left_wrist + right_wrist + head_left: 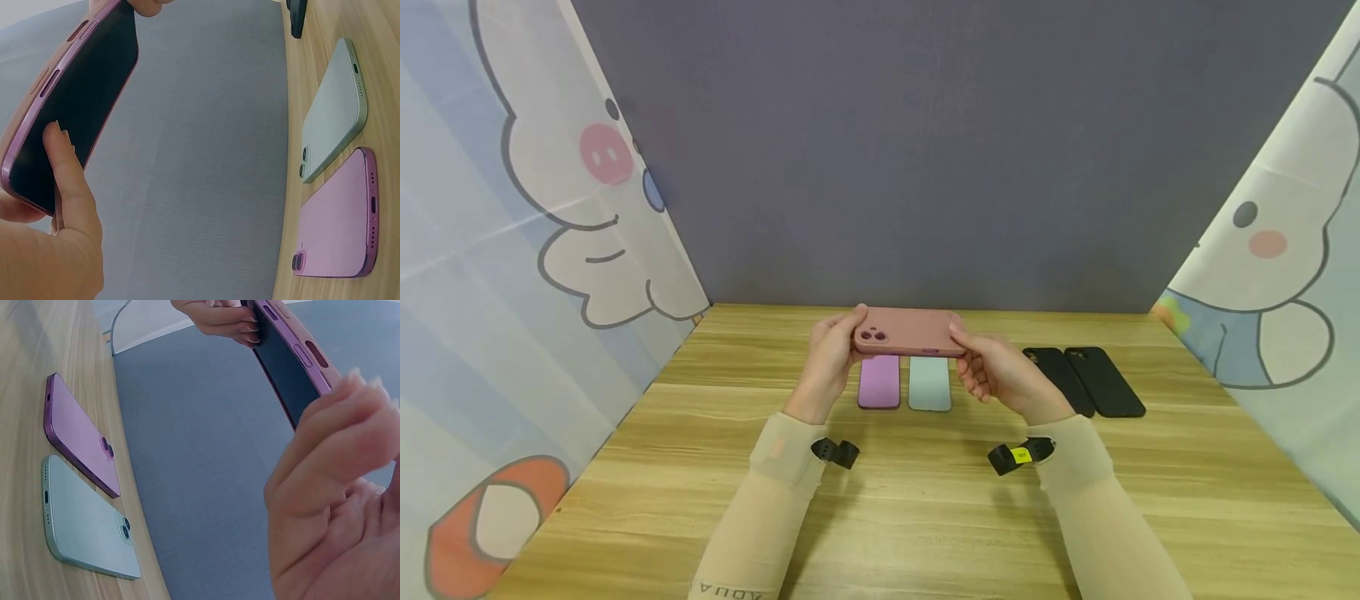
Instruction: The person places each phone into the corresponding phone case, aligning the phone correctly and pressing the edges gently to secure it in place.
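Both hands hold a phone with a pink phone case (910, 327) on its back, raised above the table and lying sideways. The case's camera cutout, with two lenses showing, is by the left hand (835, 346). That hand grips the left end, fingers on the dark screen (94, 94) and thumb on the case. At the other end, the right hand (1003, 367) pinches with its thumb on the case, other fingers curled below. Along the near long side, the phone's purple frame (62, 78) shows beside the case's edge, its buttons apart from the case's cutouts.
A purple phone (878, 383) and a pale green phone (929, 385) lie face down side by side on the wooden table (910, 517). Two black phone cases (1105, 383) lie to the right, partly behind the right hand. A grey panel (925, 150) stands at the back.
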`<move>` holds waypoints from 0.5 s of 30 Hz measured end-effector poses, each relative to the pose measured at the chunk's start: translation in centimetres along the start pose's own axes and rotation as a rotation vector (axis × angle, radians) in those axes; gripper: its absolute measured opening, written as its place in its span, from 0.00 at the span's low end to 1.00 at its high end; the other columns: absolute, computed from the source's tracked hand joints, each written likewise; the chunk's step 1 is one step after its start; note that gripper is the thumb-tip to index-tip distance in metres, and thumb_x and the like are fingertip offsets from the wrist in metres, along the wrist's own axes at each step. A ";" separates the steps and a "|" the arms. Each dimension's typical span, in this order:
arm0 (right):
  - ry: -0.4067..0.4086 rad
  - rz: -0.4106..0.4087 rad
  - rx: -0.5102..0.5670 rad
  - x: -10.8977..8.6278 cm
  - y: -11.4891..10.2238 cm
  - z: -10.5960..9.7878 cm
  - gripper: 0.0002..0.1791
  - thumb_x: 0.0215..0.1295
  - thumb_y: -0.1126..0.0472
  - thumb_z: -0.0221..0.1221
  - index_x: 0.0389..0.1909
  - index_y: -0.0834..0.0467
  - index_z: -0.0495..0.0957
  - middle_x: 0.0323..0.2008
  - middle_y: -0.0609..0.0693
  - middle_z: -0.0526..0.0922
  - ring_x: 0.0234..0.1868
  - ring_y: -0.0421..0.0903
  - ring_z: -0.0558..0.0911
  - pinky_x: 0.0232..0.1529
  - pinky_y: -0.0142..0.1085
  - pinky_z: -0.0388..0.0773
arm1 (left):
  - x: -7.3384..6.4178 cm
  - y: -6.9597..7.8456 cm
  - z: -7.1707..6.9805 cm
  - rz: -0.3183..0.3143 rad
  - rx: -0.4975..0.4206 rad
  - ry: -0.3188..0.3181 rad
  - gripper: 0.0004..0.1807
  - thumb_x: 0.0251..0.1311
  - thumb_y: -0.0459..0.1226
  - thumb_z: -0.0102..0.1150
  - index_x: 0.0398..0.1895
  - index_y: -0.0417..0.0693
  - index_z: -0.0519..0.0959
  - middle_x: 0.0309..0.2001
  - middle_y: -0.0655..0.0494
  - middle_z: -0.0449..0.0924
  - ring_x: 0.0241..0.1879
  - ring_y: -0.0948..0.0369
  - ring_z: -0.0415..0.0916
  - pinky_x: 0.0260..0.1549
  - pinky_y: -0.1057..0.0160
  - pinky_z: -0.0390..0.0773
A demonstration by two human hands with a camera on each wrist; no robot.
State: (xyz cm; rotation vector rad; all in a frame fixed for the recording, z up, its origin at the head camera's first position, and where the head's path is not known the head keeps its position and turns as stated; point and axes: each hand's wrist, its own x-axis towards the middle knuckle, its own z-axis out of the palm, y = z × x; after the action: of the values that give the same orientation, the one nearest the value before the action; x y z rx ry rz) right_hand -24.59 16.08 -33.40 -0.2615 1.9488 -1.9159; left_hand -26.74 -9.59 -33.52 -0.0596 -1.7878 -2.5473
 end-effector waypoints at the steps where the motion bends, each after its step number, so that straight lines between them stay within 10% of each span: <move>1: 0.005 -0.002 -0.007 0.0 0.0 0.0 0.31 0.76 0.38 0.51 0.17 0.54 0.77 0.15 0.45 0.76 0.12 0.39 0.71 0.14 0.30 0.69 | 0.0 0.0 0.0 -0.002 0.000 0.002 0.19 0.74 0.41 0.57 0.50 0.29 0.81 0.27 0.51 0.86 0.20 0.64 0.82 0.20 0.70 0.79; 15: 0.048 -0.039 -0.051 0.3 0.3 0.0 0.28 0.77 0.39 0.52 0.22 0.56 0.74 0.14 0.45 0.71 0.12 0.38 0.65 0.14 0.29 0.63 | 0.3 -0.1 -0.1 -0.040 0.010 -0.013 0.17 0.75 0.41 0.55 0.45 0.32 0.82 0.30 0.51 0.86 0.24 0.63 0.83 0.27 0.69 0.82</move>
State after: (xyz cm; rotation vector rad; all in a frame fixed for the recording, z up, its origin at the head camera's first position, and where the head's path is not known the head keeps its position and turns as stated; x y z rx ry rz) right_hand -24.80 15.99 -33.75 -0.2722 2.0398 -1.9155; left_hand -27.01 -9.64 -33.65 -0.0406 -1.8248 -2.5712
